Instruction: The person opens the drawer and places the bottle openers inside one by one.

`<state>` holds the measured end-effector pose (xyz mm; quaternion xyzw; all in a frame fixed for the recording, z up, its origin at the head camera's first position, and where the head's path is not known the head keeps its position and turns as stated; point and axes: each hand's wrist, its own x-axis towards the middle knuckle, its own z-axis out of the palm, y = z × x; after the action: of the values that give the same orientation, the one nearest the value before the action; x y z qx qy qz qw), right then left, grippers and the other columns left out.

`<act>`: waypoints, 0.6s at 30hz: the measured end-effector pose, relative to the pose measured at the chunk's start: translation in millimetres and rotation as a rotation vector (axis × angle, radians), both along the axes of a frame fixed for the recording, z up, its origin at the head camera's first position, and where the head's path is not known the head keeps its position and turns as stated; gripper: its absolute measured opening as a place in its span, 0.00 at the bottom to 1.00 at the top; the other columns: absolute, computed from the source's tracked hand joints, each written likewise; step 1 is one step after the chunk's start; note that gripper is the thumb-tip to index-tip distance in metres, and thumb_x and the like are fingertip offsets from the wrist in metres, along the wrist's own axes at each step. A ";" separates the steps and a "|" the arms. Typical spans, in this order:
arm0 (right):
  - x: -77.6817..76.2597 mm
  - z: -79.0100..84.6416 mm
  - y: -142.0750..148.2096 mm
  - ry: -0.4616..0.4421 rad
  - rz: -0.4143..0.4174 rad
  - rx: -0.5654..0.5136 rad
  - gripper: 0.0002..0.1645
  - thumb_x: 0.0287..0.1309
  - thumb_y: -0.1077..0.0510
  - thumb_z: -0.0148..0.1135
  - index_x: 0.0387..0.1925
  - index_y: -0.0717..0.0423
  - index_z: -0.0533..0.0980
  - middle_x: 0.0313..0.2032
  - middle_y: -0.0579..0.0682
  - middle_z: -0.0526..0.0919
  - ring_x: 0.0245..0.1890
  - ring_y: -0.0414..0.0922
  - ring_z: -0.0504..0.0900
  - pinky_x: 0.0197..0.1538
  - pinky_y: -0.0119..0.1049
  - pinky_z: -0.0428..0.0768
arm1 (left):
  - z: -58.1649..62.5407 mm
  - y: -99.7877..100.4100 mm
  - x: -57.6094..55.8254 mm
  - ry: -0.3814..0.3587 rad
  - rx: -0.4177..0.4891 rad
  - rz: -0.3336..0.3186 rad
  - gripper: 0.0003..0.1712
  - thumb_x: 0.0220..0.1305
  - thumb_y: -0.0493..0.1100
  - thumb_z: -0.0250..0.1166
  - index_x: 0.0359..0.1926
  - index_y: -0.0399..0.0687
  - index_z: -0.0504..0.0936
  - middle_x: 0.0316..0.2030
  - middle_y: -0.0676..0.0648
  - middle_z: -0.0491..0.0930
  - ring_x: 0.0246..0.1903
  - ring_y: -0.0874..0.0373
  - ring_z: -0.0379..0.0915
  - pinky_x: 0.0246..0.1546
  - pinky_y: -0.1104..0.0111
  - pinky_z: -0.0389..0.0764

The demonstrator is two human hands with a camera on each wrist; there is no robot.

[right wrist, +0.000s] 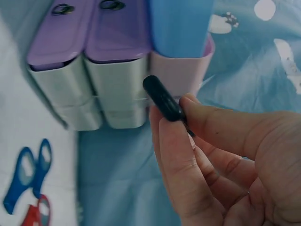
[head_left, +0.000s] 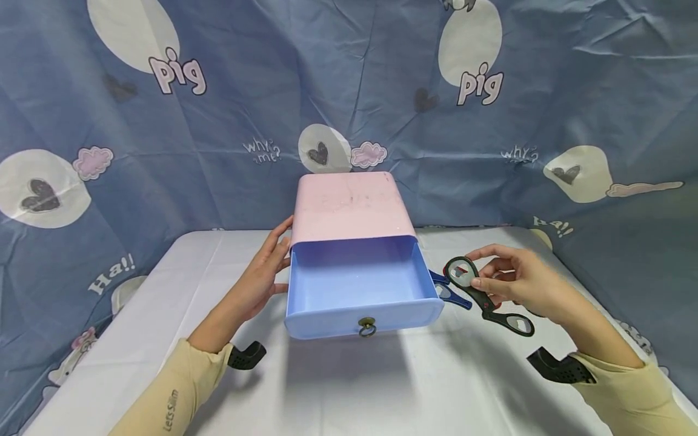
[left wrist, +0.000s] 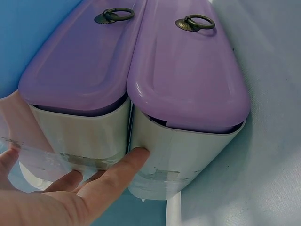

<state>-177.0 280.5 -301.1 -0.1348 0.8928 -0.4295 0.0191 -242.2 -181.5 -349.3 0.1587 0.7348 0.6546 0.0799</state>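
Note:
A drawer unit with a pink top casing [head_left: 349, 206] has its blue drawer [head_left: 327, 322] pulled out, with nothing inside. Two purple drawers [left wrist: 188, 75] in pale casings appear closed in the left wrist view. My left hand [head_left: 253, 281] touches the unit's left side with spread fingers. To the right of the drawer, my right hand [head_left: 518, 281] pinches black-handled scissors [head_left: 480, 297] by one loop, above the table; their blades cannot be made out. Blue scissors [right wrist: 29, 172] and partly visible red scissors [right wrist: 43, 209] lie on the table below that hand.
The white tablecloth [head_left: 327, 393] lies under everything. A blue patterned cloth [head_left: 245, 109] hangs behind the unit and along the table's sides. Ring pulls such as this brass one [head_left: 367, 327] stick out from the drawer fronts.

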 end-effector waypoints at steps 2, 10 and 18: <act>-0.3 10.6 -1.5 0.026 -0.005 0.028 0.29 0.69 0.58 0.74 0.67 0.58 0.76 0.36 0.50 0.86 0.28 0.41 0.86 0.28 0.37 0.84 | -0.1 -0.3 -0.3 0.003 0.000 -0.001 0.34 0.86 0.66 0.41 0.86 0.83 0.44 0.88 0.48 0.39 0.83 0.29 0.47 0.65 0.24 0.70; -0.2 50.1 -10.9 0.052 -0.022 0.106 0.28 0.70 0.57 0.73 0.68 0.55 0.76 0.41 0.54 0.85 0.32 0.41 0.87 0.38 0.36 0.89 | 0.9 0.1 0.5 0.006 0.000 0.001 0.34 0.87 0.65 0.41 0.86 0.82 0.44 0.88 0.49 0.39 0.83 0.29 0.47 0.65 0.24 0.70; -1.3 77.6 -27.6 0.083 0.007 0.119 0.28 0.70 0.55 0.74 0.67 0.52 0.77 0.42 0.54 0.83 0.38 0.38 0.90 0.43 0.36 0.91 | -0.2 0.7 0.4 0.000 0.000 0.000 0.34 0.86 0.65 0.42 0.86 0.82 0.44 0.88 0.49 0.38 0.83 0.29 0.47 0.65 0.23 0.70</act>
<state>-178.3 253.0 -223.6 -0.1544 0.9163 -0.3695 -0.0083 -241.8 -180.7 -349.5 0.1584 0.7348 0.6546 0.0799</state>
